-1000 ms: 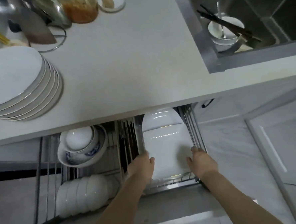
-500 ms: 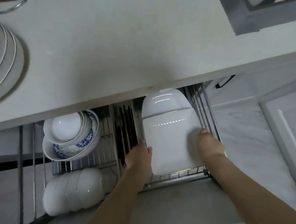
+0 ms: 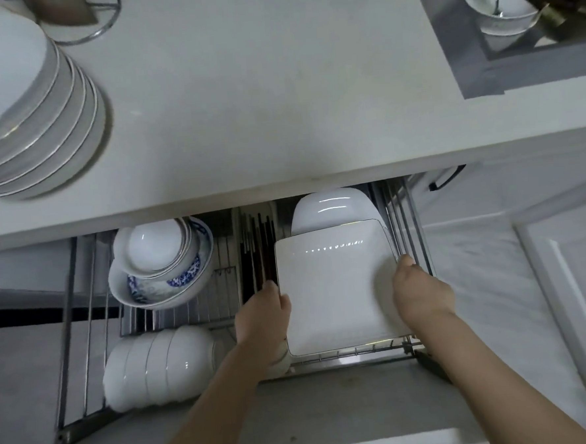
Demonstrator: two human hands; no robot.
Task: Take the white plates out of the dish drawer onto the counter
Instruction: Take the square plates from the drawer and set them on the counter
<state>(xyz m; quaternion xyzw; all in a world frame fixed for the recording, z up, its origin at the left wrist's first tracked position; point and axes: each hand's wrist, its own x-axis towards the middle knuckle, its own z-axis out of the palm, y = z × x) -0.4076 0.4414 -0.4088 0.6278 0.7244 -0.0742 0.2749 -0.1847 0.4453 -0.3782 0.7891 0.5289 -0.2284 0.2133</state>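
A white square plate (image 3: 336, 284) lies on top of others in the right part of the pulled-out wire dish drawer (image 3: 354, 355). My left hand (image 3: 264, 314) grips its left edge and my right hand (image 3: 421, 291) grips its right edge. Behind it a rounded white dish (image 3: 330, 207) leans under the counter's lip. A stack of round white plates (image 3: 27, 111) with thin metallic rims stands on the pale counter (image 3: 260, 103) at the far left.
The drawer's left part holds a blue-patterned bowl stack (image 3: 162, 262) and a row of white bowls (image 3: 160, 367) on edge. Dark chopsticks (image 3: 257, 249) lie in a middle slot. A sink (image 3: 526, 22) with a bowl sits at the top right. White cabinet doors (image 3: 562, 274) stand right.
Both hands have slid up the sides of the square plate and closed on its edges; the plate sits slightly raised. My head has moved nearer to the drawer.
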